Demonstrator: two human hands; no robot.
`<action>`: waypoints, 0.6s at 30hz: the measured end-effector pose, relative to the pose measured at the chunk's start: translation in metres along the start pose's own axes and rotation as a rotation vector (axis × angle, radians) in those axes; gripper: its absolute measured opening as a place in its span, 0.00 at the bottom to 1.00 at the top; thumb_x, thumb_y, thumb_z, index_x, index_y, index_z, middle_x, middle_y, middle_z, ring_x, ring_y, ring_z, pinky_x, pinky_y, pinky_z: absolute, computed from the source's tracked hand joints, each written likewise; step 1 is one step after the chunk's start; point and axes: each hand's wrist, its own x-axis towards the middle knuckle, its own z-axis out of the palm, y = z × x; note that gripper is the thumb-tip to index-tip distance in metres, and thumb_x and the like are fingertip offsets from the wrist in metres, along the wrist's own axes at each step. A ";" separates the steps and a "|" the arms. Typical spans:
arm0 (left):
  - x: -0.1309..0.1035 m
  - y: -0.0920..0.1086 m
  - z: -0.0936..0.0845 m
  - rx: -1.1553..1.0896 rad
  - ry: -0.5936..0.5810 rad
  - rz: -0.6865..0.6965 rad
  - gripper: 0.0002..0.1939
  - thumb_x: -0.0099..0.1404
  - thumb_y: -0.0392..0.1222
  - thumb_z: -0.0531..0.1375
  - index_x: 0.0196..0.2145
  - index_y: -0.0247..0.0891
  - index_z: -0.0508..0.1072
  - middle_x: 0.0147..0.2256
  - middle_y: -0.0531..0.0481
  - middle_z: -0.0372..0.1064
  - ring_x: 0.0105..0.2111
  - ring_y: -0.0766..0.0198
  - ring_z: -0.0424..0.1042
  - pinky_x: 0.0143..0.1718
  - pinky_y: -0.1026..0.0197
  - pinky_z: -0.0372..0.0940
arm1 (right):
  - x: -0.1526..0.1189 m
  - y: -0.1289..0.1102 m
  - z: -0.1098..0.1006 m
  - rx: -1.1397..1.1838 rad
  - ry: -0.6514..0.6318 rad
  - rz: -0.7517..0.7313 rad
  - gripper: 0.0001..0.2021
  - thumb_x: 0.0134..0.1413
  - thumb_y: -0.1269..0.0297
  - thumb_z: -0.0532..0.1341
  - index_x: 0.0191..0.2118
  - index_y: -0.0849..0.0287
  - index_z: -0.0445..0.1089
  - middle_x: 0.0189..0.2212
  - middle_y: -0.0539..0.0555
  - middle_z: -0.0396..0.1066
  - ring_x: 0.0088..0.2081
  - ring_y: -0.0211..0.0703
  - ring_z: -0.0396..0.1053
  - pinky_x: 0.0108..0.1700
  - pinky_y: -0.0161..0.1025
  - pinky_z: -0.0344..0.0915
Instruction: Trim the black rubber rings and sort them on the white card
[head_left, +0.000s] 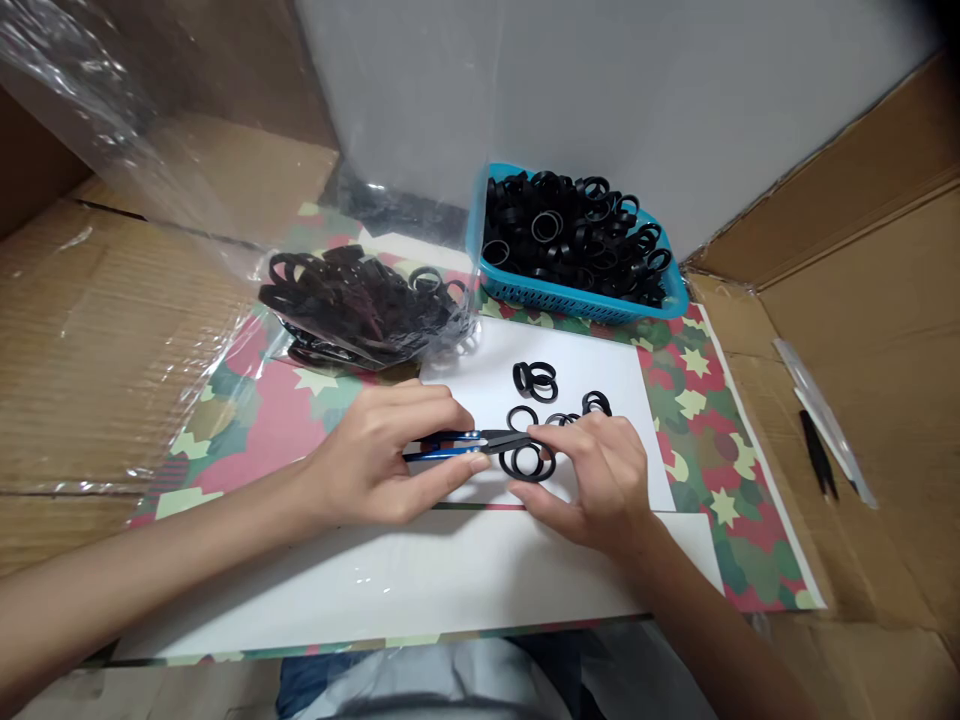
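Observation:
My left hand (397,455) is closed on small blue-handled snips (450,445), whose dark blades point right. The blade tips reach a black ring (516,470) beside my right hand (592,480). The right index finger touches the area at the blade tips, and the thumb is below it near the ring's lower edge; whether the fingers grip the ring is hard to tell. More black rings (536,381) rest on the white sheet (615,365) just beyond, some partly hidden behind my right hand.
A blue basket (585,303) heaped with black rings stands at the back. A clear plastic bag (360,310) of black rings lies at back left. Dark tweezers (817,455) lie at right on cardboard (885,400); cardboard walls flank both sides.

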 end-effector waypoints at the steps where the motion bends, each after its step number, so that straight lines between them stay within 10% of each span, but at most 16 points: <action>1: 0.000 0.000 0.000 0.001 -0.002 0.003 0.05 0.60 0.38 0.60 0.31 0.32 0.70 0.21 0.54 0.61 0.21 0.70 0.58 0.23 0.66 0.54 | 0.000 0.000 0.000 -0.007 -0.003 -0.005 0.12 0.56 0.56 0.57 0.38 0.61 0.65 0.21 0.51 0.71 0.23 0.39 0.64 0.28 0.38 0.53; 18: 0.004 -0.001 -0.008 -0.065 0.054 -0.108 0.07 0.59 0.41 0.59 0.27 0.35 0.69 0.20 0.56 0.61 0.19 0.73 0.58 0.20 0.68 0.53 | 0.000 0.002 -0.003 0.035 -0.018 0.010 0.13 0.54 0.56 0.59 0.39 0.61 0.65 0.22 0.50 0.71 0.23 0.39 0.63 0.29 0.39 0.53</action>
